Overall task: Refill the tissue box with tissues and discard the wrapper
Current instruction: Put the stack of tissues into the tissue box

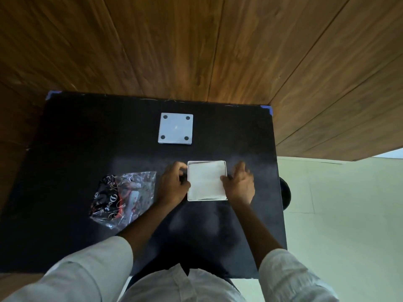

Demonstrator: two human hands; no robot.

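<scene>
One tissue box (189,198), two hands
Left hand (173,184) and right hand (239,184) clasp its sides; one wrapper (122,198) left, one lid (175,128) (four pads) far.

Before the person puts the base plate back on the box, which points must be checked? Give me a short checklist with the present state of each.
1. Tissues lie inside the tissue box: ok.
2. Stack sits below the rim: cannot tell.
3. Left hand and right hand steady the box sides: ok.
4. Base plate lies free on the black table: ok.
5. Wrapper discarded: not ok, it lies left of the box.
</scene>
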